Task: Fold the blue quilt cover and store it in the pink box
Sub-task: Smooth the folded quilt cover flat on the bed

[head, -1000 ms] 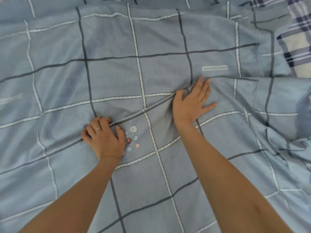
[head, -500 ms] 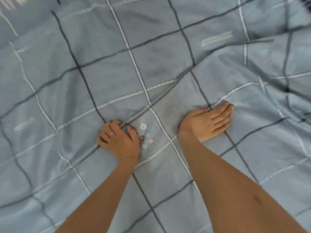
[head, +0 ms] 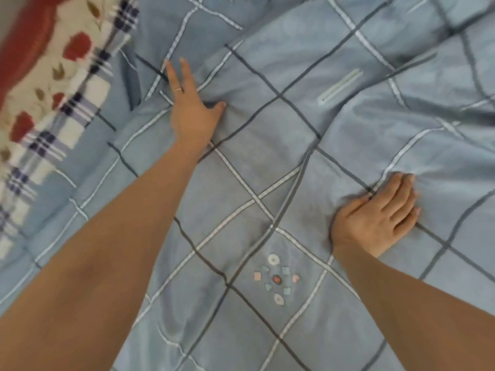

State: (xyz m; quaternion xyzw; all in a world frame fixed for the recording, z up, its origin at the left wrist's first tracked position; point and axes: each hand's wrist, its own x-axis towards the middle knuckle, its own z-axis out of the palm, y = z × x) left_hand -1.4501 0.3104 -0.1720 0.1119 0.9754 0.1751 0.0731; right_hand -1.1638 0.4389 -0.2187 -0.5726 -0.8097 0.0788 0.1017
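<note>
Spread wide, the quilt cover fills your view; your left hand presses flat near its edge, fingers open, and your right hand lies palm-down, grasping nothing. A floral sheet shows upper left.

No legible text, brand or number appears; the pale label strip sewn on the blue quilt cover, toward one o'clock from centre, is too blurred to read.
</note>
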